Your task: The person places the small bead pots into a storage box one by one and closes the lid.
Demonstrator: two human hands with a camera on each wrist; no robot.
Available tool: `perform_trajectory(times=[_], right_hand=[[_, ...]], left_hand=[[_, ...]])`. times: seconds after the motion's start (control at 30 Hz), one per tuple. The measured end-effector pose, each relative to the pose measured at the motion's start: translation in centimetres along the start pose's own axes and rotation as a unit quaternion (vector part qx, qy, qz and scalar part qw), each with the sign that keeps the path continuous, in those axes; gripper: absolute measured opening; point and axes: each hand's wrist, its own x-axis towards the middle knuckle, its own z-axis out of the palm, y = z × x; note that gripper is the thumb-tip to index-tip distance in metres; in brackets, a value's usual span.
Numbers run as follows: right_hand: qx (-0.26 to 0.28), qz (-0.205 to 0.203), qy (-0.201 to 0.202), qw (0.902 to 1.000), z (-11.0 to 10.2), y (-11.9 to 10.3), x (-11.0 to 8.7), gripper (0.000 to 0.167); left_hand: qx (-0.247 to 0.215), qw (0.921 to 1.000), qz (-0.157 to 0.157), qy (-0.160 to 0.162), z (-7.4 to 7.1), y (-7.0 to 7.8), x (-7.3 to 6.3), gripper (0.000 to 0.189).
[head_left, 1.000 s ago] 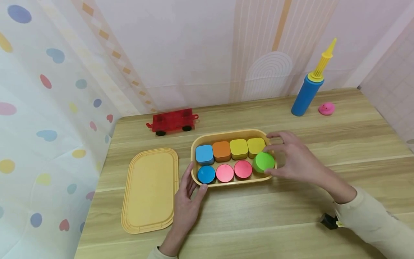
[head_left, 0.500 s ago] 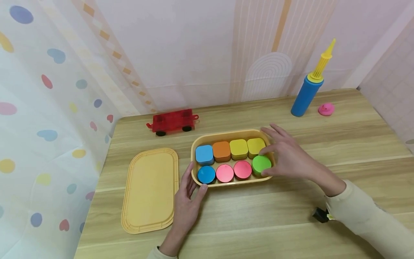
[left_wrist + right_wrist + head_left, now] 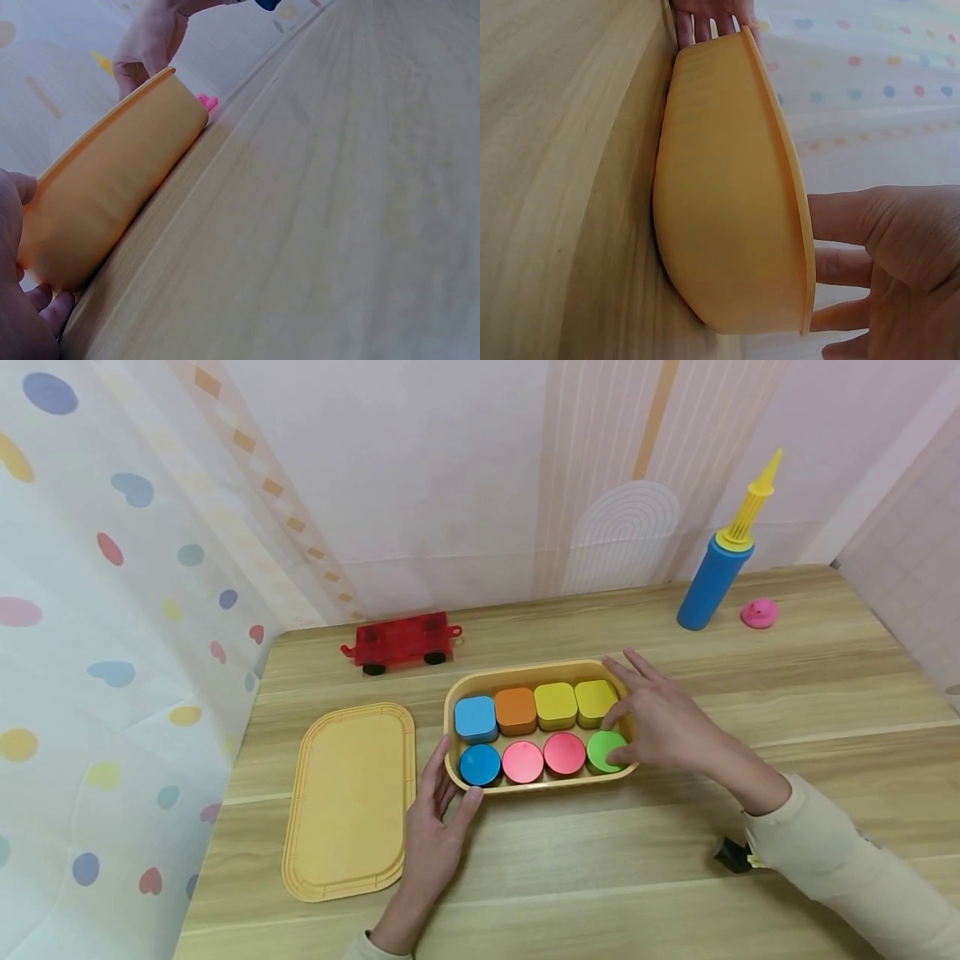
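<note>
An orange-yellow oval box (image 3: 517, 677) holds two rows of colourful blocks. In its front right corner stands a green round block (image 3: 600, 746), level with the two pink round blocks beside it. My right hand (image 3: 667, 718) reaches over the right end and pinches the green block, thumb overlapping its top and index finger at its back edge. The other right fingers stretch over the back rim. My left hand (image 3: 435, 835) holds the box's left end, thumb at the front rim and fingers along the side. In the right wrist view, the box wall (image 3: 727, 195) hides the blocks.
A matching flat lid (image 3: 352, 802) lies left of the box. Behind stands a red toy wagon (image 3: 402, 641). At the back right are a blue-and-yellow hand pump (image 3: 708, 581) and a pink rubber duck (image 3: 760, 612). A small black object (image 3: 732, 855) shows by the right sleeve.
My right hand has lowered the green round block from a tilt near the rim to flat in the box's corner, moving slightly left. The left hand and box have stayed put.
</note>
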Motion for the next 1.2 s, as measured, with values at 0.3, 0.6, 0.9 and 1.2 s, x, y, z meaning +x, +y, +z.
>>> perform_trajectory(times=[0.3, 0.6, 0.9, 1.2], right_hand=[[0.015, -0.002, 0.037, 0.9992, 0.4, 0.5, -0.6, 0.033], [0.072, 0.027, 0.077, 0.9940, 0.6, 0.8, -2.4, 0.032], [0.164, 0.055, 0.108, 0.9790, 1.7, 1.5, -4.4, 0.064], [0.192, 0.069, 0.122, 0.9714, 2.7, 2.0, -5.8, 0.059]], left_hand=[[0.001, 1.0000, -0.002, 0.003, 0.0, 0.1, 0.0, 0.077], [0.002, 1.0000, -0.005, 0.006, -0.3, 0.1, -0.2, 0.078], [0.018, 0.9996, 0.011, 0.019, -1.6, 1.6, 0.1, 0.075], [0.077, 0.9911, 0.053, 0.095, -7.0, 4.0, 1.7, 0.049]])
